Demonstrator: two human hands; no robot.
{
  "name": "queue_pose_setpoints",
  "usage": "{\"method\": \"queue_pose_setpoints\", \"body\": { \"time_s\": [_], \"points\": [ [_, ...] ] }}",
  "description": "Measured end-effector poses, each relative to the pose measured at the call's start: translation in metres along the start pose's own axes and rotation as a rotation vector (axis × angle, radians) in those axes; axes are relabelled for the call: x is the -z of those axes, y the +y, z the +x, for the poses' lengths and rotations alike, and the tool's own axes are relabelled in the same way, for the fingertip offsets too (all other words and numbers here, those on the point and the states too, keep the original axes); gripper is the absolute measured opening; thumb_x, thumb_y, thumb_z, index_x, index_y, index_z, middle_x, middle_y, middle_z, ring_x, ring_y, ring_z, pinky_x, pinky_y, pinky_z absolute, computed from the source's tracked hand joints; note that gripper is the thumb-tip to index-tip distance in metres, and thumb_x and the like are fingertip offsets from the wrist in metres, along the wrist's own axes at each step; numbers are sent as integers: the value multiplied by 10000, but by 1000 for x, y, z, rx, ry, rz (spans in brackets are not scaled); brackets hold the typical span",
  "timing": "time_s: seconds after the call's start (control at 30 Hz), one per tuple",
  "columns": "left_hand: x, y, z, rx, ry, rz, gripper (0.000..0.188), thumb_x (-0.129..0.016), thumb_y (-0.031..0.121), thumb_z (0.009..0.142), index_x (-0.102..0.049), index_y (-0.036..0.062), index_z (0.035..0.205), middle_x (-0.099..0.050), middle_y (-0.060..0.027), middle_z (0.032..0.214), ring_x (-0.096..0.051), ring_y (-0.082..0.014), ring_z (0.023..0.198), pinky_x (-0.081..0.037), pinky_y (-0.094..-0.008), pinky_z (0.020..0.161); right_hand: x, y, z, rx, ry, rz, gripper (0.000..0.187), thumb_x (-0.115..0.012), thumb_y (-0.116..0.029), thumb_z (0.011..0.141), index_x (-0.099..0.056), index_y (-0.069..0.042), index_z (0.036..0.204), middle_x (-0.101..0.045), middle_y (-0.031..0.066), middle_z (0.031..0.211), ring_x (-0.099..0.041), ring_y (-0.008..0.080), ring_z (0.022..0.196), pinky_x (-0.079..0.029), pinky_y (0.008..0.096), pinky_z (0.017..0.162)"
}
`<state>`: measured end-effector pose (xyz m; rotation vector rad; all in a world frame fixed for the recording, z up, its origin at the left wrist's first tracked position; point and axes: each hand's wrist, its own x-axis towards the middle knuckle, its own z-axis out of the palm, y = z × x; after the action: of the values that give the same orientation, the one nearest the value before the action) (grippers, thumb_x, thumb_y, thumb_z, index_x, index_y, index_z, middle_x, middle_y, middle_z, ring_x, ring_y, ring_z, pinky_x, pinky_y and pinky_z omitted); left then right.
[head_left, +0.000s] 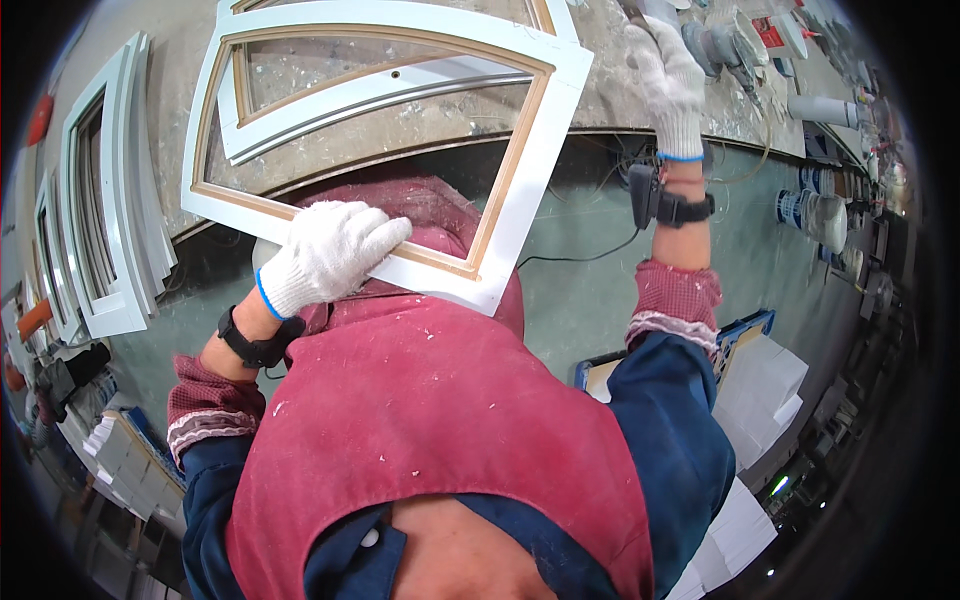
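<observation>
My left hand, in a white knit glove, grips the near rail of a white arched frame with a brown inner edge. That frame is tilted, its near side in front of my apron and its far side over the workbench. Beneath it lies another white frame with a curved rail. My right hand, also gloved, reaches across the bench at the upper right. Its fingers are close together around a small dark thing at the picture's top edge, too cut off to name. A grey power tool lies just right of it.
Several white frames lean in a stack at the left. A hose or cord hangs over the bench edge at the right, near a pale cylinder. White panels stand on the floor at the lower right.
</observation>
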<state>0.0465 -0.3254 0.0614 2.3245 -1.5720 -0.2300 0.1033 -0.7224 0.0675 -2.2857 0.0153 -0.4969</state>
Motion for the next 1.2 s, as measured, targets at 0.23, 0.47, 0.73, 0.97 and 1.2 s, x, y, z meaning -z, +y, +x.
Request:
{"method": "queue_pose_setpoints", "body": {
  "time_s": [0.23, 0.47, 0.73, 0.97, 1.2],
  "points": [
    [0, 2, 0, 8, 4, 12, 320, -617, 160, 742, -566, 133, 1057, -564, -22, 789, -608, -218, 761, -491, -355, 617, -5, -21, -40, 341, -78, -160, 240, -664, -171, 902, -663, -33, 1099, -692, 89, 910, -649, 127, 779, -518, 242, 706],
    [1, 1, -2, 7, -15, -14, 422, -656, 102, 686, -574, 127, 1099, -607, -45, 841, -618, -246, 755, -484, -366, 635, -7, -40, -83, 375, -173, -24, 288, -693, -82, 802, -673, -102, 1088, -680, 103, 883, -660, 277, 754, -536, 325, 674],
    [3, 4, -2, 24, -16, -51, 457, -679, 84, 658, -573, 123, 1100, -587, -57, 808, -616, -269, 756, -480, -385, 630, -13, -38, -95, 351, -267, 124, 178, -656, -54, 837, -688, -65, 1012, -671, 89, 841, -647, 216, 747, -508, 315, 679],
    [11, 1, -1, 31, -61, 9, 407, -661, 156, 736, -560, 144, 1130, -597, -36, 886, -613, -242, 795, -491, -375, 650, -30, -23, -59, -48, -73, 441, 233, -563, -134, 932, -638, -13, 1117, -681, 46, 857, -636, 101, 810, -521, 256, 742],
    [9, 5, -6, 21, -47, 31, 398, -661, 127, 721, -567, 132, 1108, -594, -46, 855, -613, -251, 785, -491, -381, 648, -33, -30, -20, -197, 173, 334, 301, -552, -148, 924, -607, -65, 1208, -637, 39, 822, -585, 130, 667, -477, 295, 585]
  ]
}}
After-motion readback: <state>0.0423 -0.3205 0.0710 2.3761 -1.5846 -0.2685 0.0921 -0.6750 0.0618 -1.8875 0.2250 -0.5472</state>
